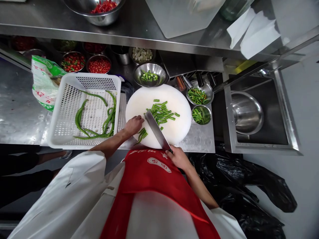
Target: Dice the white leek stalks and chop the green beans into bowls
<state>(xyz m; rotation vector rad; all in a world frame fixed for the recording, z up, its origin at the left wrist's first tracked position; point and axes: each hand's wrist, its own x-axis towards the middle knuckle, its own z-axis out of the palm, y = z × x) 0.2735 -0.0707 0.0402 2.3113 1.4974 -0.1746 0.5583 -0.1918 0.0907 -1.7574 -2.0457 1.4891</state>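
My right hand [178,157] is wrapped round the handle of a cleaver [157,130], whose blade lies slanted over the round white cutting board [134,99]. Cut green bean pieces [163,112] are heaped beyond the blade. My left hand [134,125] is closed over the board's left edge, its fingers bent together; what they hold, if anything, is too small to make out. Just below it, a few longer bean pieces [142,134] lie near the board's front left edge. Whole long beans [109,119] rest in the white perforated basket [53,132] on the left.
Behind the board stands a metal bowl of sliced green pieces [149,76]. Two bean containers, a bowl [197,95] and a cup [201,115], sit to its right. A shelf [134,40] overhangs the back. At right is a sink [269,113]; a person's legs [22,162] show at left.
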